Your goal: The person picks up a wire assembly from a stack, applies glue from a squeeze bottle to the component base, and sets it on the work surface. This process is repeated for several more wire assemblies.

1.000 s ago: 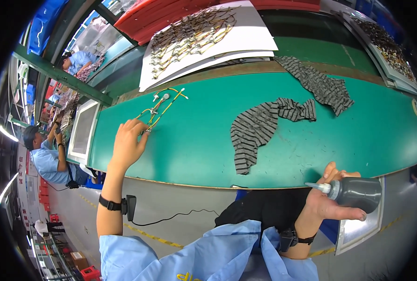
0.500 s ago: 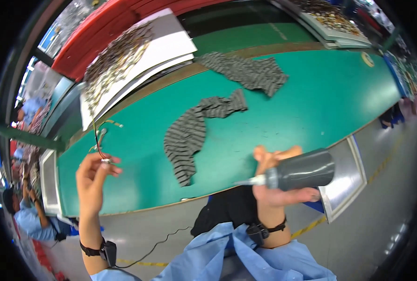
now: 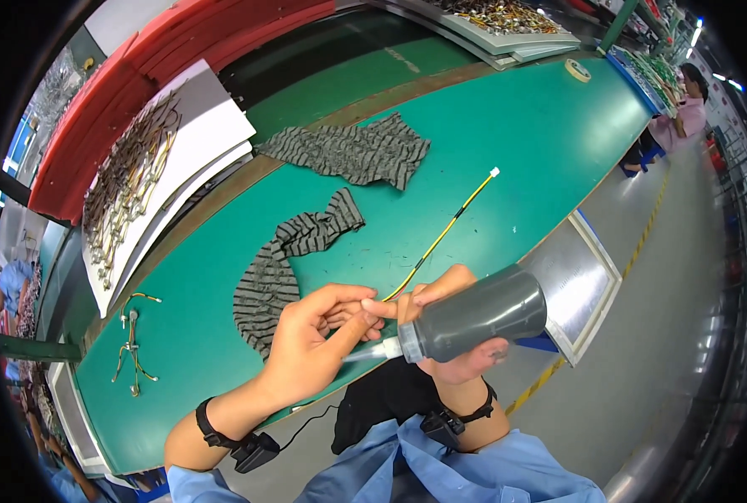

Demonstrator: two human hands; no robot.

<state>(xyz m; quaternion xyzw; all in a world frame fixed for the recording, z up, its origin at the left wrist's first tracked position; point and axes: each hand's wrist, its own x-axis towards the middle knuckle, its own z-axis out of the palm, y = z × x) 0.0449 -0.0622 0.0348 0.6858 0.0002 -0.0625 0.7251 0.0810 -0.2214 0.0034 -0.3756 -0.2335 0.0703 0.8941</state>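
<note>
My left hand (image 3: 311, 339) is closed, its thumb and fingers pinching the near end of a thin yellow-and-black wire cable (image 3: 440, 237); whatever sits on that end is hidden by the fingers. The cable stretches away to the far right and has a white connector (image 3: 495, 173) at its tip. In my right hand (image 3: 440, 293) lies a dark grey squeeze bottle (image 3: 482, 314), tilted sideways, its pale nozzle (image 3: 373, 352) pointing left beneath my left hand. The right fingertips meet the left ones beside the cable.
Two striped grey cloths (image 3: 264, 293) (image 3: 361, 151) lie on the green table (image 3: 508, 226). Several small wire pieces (image 3: 132, 348) rest at left. White boards (image 3: 214, 117) with cables stand behind. A tape roll (image 3: 577, 70) lies far right, near a seated person (image 3: 679, 117).
My left hand has moved right with the cable and met the right hand. The cable now extends over the table to the far right. The view has shifted.
</note>
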